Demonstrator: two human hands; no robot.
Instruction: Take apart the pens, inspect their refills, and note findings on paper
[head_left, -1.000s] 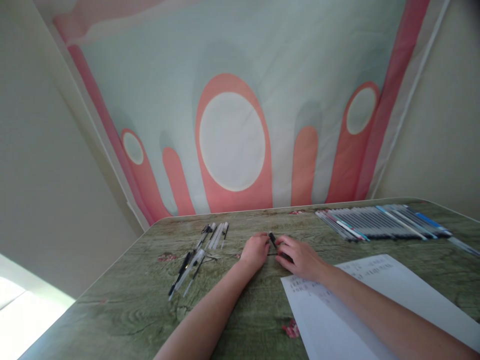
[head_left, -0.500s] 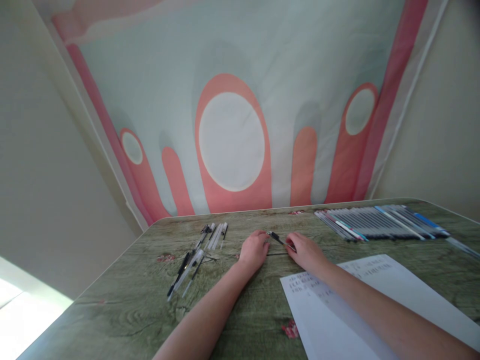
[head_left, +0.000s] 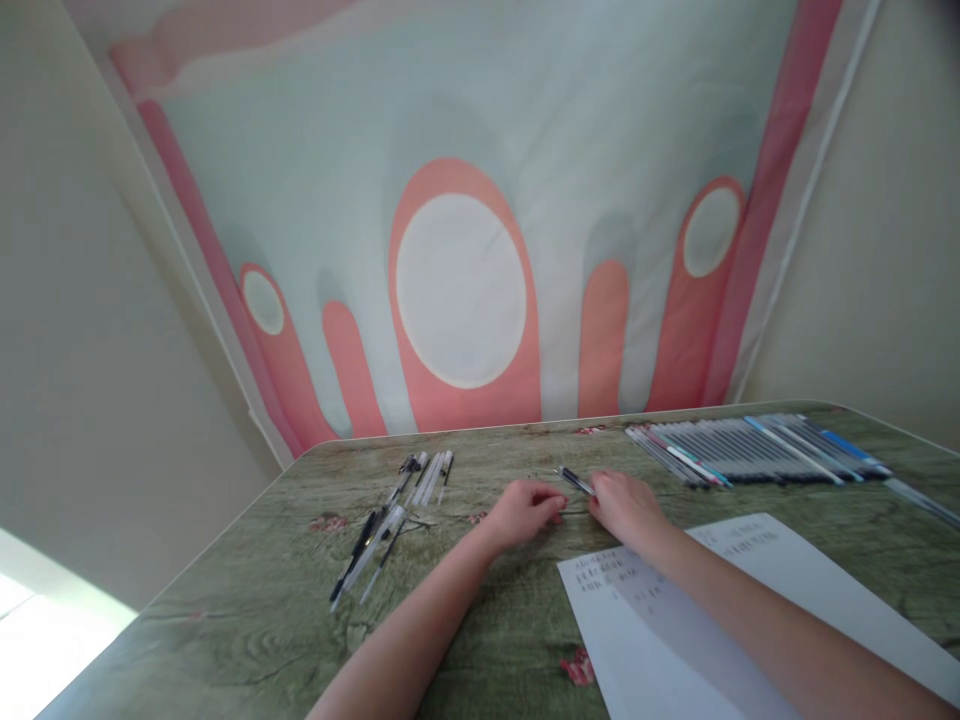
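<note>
My right hand (head_left: 626, 503) is closed around a dark pen (head_left: 575, 480), whose thin light tip points up and to the left. Just left of it, my left hand (head_left: 527, 512) is above the table with thumb and fingertips drawn together. Whether something small sits in that pinch is too fine to make out. The two hands are apart, and the pen's tip is beyond the left fingertips. Under my right forearm lies a white sheet of paper (head_left: 720, 610) with rows of handwriting near its top.
On the left lie loose pen parts (head_left: 371, 550), with clear tubes and refills (head_left: 431, 475) behind them. A long row of pens (head_left: 727, 450) is lined up at the back right. The wood-patterned table (head_left: 247, 590) ends before a pink and grey wall hanging (head_left: 600, 150).
My left hand has come away from the pen's end and moved right and slightly nearer. My right hand has shifted right with the pen, now gripped deeper in the fist.
</note>
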